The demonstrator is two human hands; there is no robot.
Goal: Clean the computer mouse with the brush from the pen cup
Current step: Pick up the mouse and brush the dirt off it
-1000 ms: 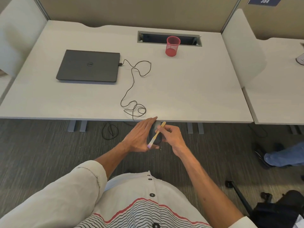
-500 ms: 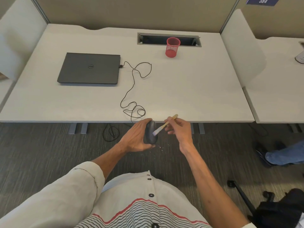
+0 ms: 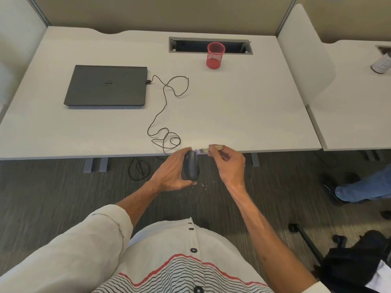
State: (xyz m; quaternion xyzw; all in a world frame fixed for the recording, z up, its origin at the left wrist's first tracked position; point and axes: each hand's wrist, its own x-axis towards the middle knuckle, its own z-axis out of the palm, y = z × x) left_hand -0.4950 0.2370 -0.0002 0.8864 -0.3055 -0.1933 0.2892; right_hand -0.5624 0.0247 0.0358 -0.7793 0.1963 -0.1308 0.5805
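White desk (image 3: 232, 106), beige partition (image 3: 148, 13) behind — grey carpet (image 3: 53, 187) below.

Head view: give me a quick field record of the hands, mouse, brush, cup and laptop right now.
left hand: holds the mouse, in front of the desk edge, above the floor
mouse: dark, its cable running up onto the desk
right hand: grips the brush handle
brush: bristle end at the mouse's far end
pen cup: red mesh, upright at the back of the desk; contents cannot be told
laptop: closed, on the desk's left part
desk: white
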